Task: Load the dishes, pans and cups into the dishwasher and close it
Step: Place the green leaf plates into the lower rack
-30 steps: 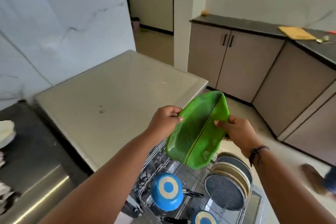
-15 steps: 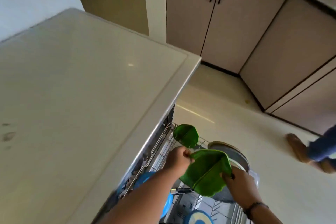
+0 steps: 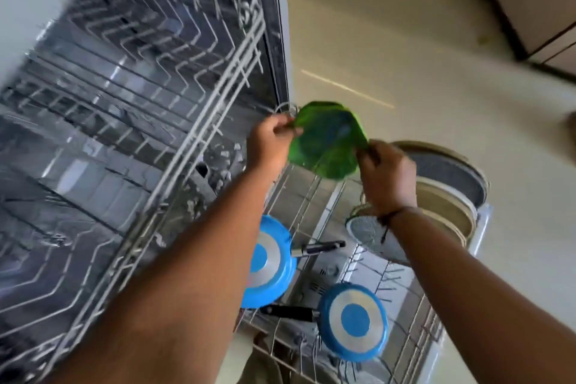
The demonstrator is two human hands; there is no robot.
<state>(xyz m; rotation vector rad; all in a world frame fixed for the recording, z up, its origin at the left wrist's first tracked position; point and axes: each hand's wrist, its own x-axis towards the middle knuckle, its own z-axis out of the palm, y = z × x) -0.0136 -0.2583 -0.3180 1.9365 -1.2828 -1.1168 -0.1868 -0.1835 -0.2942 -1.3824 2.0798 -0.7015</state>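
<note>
Two hands hold the green leaf-shaped plate [image 3: 327, 140] at centre frame: the left hand [image 3: 269, 142] pinches its left rim, the right hand [image 3: 386, 168] grasps its right rim. Half a second ago it hung higher; now it has come down over the far end of the lower rack [image 3: 314, 196], above the blue pans [image 3: 269, 262]. Through the blur, it seems not yet seated, so slotting remains.

The green leaf-shaped plate [image 3: 327, 142] looks like glossy plastic. The racks [image 3: 149, 121] are thin coated metal wire. The blue pans [image 3: 353, 321] have smooth enamel-like bases; the floor [image 3: 420, 72] is polished and shiny.
</note>
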